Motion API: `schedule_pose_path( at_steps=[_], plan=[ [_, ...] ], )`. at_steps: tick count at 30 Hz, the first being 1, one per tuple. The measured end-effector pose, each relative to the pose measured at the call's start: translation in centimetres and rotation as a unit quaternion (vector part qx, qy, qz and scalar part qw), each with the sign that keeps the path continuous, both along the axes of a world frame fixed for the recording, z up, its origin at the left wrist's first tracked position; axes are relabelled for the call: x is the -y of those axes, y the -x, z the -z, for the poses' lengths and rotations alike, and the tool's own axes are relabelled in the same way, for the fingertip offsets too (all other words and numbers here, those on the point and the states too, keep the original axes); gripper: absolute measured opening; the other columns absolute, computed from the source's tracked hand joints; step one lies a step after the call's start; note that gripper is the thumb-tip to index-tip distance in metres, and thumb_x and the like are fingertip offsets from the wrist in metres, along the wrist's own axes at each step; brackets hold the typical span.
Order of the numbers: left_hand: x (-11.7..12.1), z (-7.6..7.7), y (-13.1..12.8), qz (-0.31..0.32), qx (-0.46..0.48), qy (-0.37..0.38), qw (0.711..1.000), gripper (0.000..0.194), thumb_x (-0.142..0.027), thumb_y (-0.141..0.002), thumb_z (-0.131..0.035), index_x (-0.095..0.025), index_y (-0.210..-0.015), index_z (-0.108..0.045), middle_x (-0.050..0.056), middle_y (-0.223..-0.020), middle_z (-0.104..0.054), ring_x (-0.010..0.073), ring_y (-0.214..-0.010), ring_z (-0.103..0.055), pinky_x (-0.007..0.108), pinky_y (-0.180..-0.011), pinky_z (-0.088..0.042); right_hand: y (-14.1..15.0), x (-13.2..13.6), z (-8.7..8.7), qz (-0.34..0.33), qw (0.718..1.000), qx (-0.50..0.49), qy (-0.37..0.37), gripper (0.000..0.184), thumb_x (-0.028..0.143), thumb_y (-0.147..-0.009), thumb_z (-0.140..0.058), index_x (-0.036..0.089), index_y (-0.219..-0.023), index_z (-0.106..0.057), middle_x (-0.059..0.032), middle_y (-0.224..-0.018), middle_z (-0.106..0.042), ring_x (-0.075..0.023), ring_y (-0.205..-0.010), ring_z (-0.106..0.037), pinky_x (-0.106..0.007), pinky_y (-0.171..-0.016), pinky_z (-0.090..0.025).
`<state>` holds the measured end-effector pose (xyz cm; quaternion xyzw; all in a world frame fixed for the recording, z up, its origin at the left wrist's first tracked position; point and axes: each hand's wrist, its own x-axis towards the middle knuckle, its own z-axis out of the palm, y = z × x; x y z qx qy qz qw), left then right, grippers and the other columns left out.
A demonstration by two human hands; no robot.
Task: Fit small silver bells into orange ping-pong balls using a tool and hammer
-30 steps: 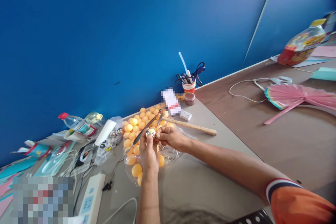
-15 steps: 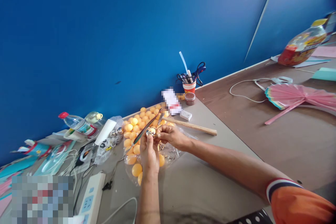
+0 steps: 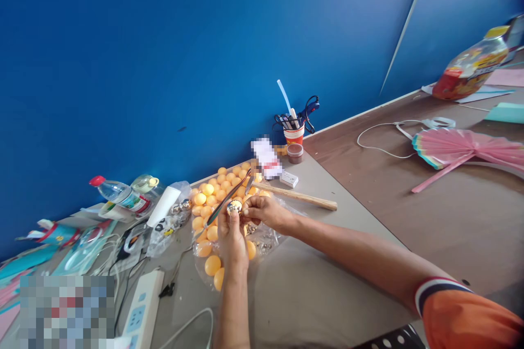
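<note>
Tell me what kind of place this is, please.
Probably a craft workspace: orange balls in clear plastic, a wooden-handled tool beside them, and a pleated pink fan share the tabletop with a cup of pens.

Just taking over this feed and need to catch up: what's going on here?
The left hand holds a ball with metallic bits on it upright between its fingers, and the right hand pinches at its side. Beneath them lie orange balls in clear plastic. A wooden-handled hammer rests beside them, untouched.
</note>
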<state>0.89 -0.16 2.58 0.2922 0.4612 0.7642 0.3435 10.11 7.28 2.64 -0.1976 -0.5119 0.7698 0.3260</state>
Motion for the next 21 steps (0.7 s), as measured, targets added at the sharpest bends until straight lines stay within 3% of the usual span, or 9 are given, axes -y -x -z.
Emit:
schedule_pose_path(
  at_steps=[8,21],
  plan=[
    [-0.1,1.4,0.6,-0.016,-0.049,0.035,0.998,0.039,-0.053,-0.083,-0.076,-0.023,-0.105,-0.066,0.002,-0.091,-0.071,0.0165,-0.071,-0.067,0.028,-0.064,-0.054,0.4,0.2,0.5,0.022,0.999,0.011,0.035,0.028,0.035,-0.070,-0.081,0.022,-0.067,-0.057,0.0047,-0.054,-0.054,-0.0102,-0.052,-0.045,-0.024,-0.052,-0.035],
    [-0.1,2.6,0.8,-0.050,-0.099,0.048,0.993,0.043,-0.053,-0.083,-0.075,-0.022,-0.111,-0.067,0.006,-0.098,-0.072,0.0210,-0.083,-0.069,0.030,-0.069,-0.054,0.8,0.7,0.7,0.052,0.996,0.016,0.070,0.028,0.023,-0.073,-0.076,0.022,-0.065,-0.050,0.0061,-0.048,-0.052,-0.0088,-0.045,-0.044,-0.023,-0.047,-0.035]
  ],
)
